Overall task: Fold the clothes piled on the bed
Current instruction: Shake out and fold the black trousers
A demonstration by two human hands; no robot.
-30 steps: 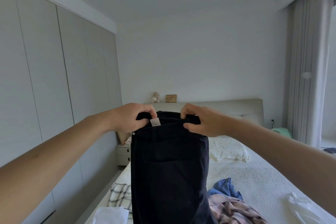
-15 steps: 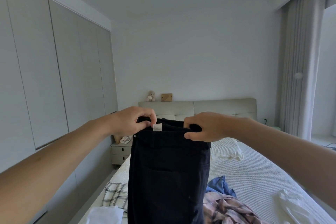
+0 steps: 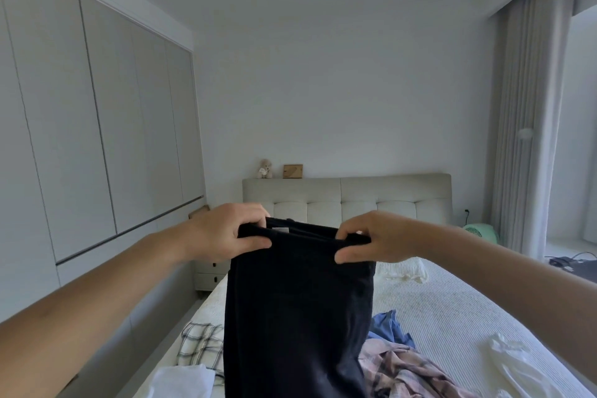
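**Kid:** Behind my hands is a big bed [image 3: 452, 310] with a soft headboard [image 3: 347, 191]. What are you holding up?

**Me:** Black trousers [image 3: 298, 307]. My left hand [image 3: 226, 233] pinches one end of the waistband, thumb in front and fingers curled over the top. My right hand [image 3: 371, 241] pinches the other end the same way. The legs hang straight down below my fingers and go out of the bottom of the view.

**Kid:** Did anything change just now?

**Me:** Yes. A moment ago my hands were higher, up near the top of the headboard. Now they sit lower, and the white tag [image 3: 280, 229] between my hands is half tucked in. My grip is the same, both hands tight on the waistband.

**Kid:** So what does that mean?

**Me:** I think I have the trousers lined up and am bringing them down to the bed to fold. No fold is made yet.

**Kid:** What else needs folding?

**Me:** Lots! Below my left hand is a checked cloth [image 3: 200, 346] and a white one [image 3: 181, 381]. Below my right hand is a blue cloth [image 3: 389, 326] and a pink plaid shirt [image 3: 403, 371]. Far off to the right of my right hand lies another white thing [image 3: 507, 362]. They all sit rumpled, so I guess I am near the start.
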